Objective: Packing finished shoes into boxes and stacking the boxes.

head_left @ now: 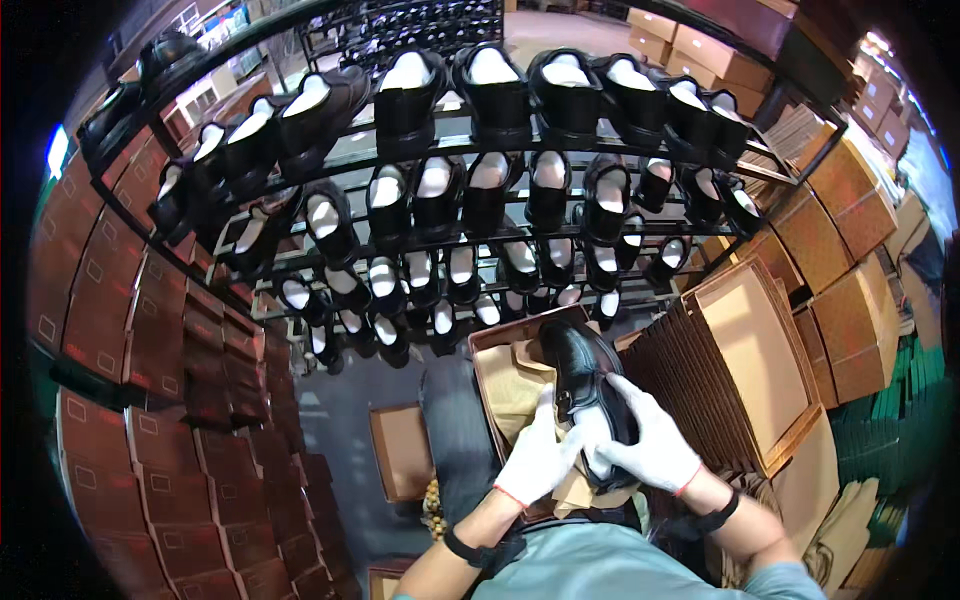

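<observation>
A black leather shoe (577,360) with a pale insole and a strap lies over an open shoebox (487,345) in front of me, its toe pointing away. My left hand (538,458), in a white glove, grips the shoe's left side near the strap, index finger stretched forward and thumb by the opening. The white-gloved right hand (655,445) wraps the right side, its thumb at the insole. Crumpled tan wrapping paper (512,385) fills the box beside the shoe. The shoe's underside is hidden.
Ahead stands a black metal rack (440,140) with tiers of black shoes. Stacked brown shoeboxes (150,360) line the left side. Nested box trays (752,350) stand close on the right, cartons (840,210) behind them. An open tray (402,455) lies left of my leg.
</observation>
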{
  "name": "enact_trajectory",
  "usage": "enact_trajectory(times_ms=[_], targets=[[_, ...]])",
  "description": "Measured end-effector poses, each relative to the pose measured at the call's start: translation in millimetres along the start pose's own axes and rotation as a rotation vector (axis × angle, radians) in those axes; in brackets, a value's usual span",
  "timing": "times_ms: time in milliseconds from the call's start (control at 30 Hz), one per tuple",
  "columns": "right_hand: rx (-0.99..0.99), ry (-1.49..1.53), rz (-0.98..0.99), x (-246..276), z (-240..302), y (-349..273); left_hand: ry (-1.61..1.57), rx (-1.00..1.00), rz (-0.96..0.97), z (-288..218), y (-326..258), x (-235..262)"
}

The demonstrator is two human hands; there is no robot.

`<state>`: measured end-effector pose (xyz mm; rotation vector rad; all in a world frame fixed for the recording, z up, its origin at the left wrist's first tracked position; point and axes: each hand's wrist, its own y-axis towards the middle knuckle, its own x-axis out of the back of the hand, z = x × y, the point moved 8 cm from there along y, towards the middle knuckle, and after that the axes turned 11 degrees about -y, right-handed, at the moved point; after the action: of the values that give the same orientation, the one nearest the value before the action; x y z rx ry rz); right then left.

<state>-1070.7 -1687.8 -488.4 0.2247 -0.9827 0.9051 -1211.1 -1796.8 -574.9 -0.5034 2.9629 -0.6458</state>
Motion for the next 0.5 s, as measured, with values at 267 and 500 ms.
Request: enact_trajectory(times_ms=[267,500], targets=[[-0.069,0.260,-0.242,46,0,-3,-0.055,0.005,0.156,29,12,7],[0.102,0.227,-0.128,158,63,18,0.262,-0.186,0.195,88,103,-79]])
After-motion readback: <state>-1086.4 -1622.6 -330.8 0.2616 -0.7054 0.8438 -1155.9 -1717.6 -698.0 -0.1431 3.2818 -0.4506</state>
